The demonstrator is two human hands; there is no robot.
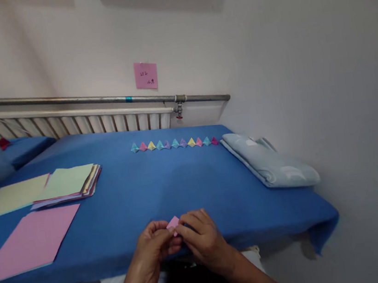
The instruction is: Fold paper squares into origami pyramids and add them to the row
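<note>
A small folded piece of pink paper [174,223] is pinched between my two hands above the front edge of the blue-covered table [194,178]. My left hand [155,243] grips its left side, with the thumb on top. From the right, my right hand [201,235] pinches the same piece, and its fingers hide part of it. One corner of the paper points up and away from me. At the back of the table, a row of small folded paper pieces [175,143] in blue, pink, yellow and purple runs from left to right.
A stack of coloured paper [70,181] lies to the left, beside a yellow sheet [17,195] and pink sheets [31,243]. At the right lies a folded light-blue blanket [271,161]. Behind the table are a radiator [103,122] and a pipe with a valve [178,110].
</note>
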